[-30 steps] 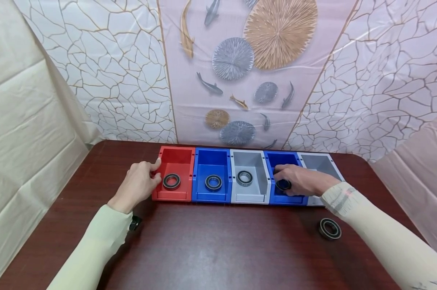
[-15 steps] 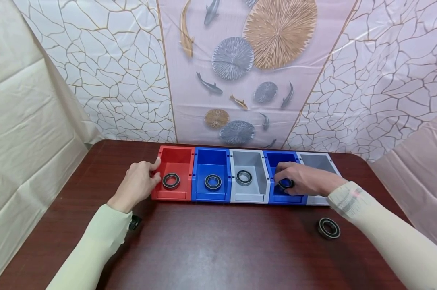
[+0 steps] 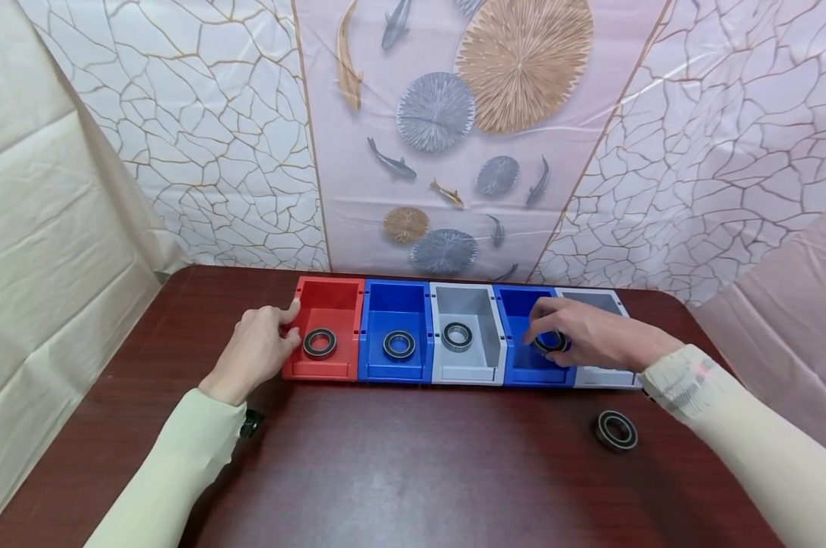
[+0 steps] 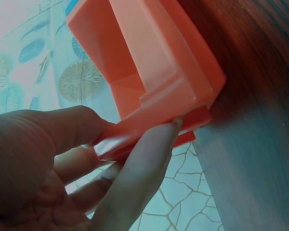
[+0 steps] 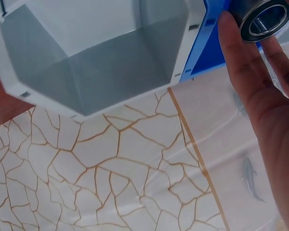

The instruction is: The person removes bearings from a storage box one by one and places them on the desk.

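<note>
My left hand [image 3: 251, 350] pinches the left side edge of the red bin [image 3: 323, 371]; in the left wrist view, thumb and finger lie on either side of its rim [image 4: 135, 127]. A black-sealed ball bearing [image 3: 320, 344] lies in that bin. Over the right blue bin [image 3: 539, 376], my right hand [image 3: 584, 331] holds another ball bearing [image 3: 552, 342] between thumb and fingers. That bearing [image 5: 264, 21] shows tilted against the fingers in the right wrist view. Part of it is hidden by the hand.
The left blue bin [image 3: 395, 373] and the middle grey bin [image 3: 467, 375] each hold a bearing. A right grey bin [image 3: 601, 377] ends the row, partly behind my right hand. One more bearing [image 3: 616, 431] lies on the dark wooden table [image 3: 399, 464]. A patterned cloth [image 3: 248, 152] hangs behind.
My right hand has shifted a little to the right and up in the right blue bin, and the bearing has moved with it. The left hand stays at the red bin.
</note>
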Motion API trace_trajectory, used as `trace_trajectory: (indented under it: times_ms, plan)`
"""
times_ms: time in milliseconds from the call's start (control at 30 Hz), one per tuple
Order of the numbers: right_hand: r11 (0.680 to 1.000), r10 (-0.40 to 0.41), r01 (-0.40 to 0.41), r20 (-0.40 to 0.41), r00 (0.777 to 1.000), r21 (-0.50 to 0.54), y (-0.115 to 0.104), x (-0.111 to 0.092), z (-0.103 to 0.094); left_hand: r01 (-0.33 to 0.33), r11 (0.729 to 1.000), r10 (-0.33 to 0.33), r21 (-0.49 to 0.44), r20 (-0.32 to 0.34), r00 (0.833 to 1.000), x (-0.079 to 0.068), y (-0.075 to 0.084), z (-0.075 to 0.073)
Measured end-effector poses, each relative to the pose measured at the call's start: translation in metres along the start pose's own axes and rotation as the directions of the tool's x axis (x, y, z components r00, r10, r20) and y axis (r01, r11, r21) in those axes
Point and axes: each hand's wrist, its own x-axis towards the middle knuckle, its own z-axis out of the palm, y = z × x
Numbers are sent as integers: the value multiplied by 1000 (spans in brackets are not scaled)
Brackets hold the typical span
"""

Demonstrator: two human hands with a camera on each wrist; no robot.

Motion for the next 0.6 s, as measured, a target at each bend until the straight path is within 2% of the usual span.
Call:
trace_trajectory:
  times_ms: [267,433,600]
  plan:
    - [999,-29,28,-51,998,-32,0,-12,-8,-12,1000,12,-6,1,1000,1,-1,1]
    - [1000,-13,14,-52,999,10,-1,-21,-13,-18,1000,18,-2,-1,1000,0,-1,1]
    - [999,-26,30,-99,995,32,-4,-28,-19,-12,1000,12,-5,-4,1000,0,-1,0]
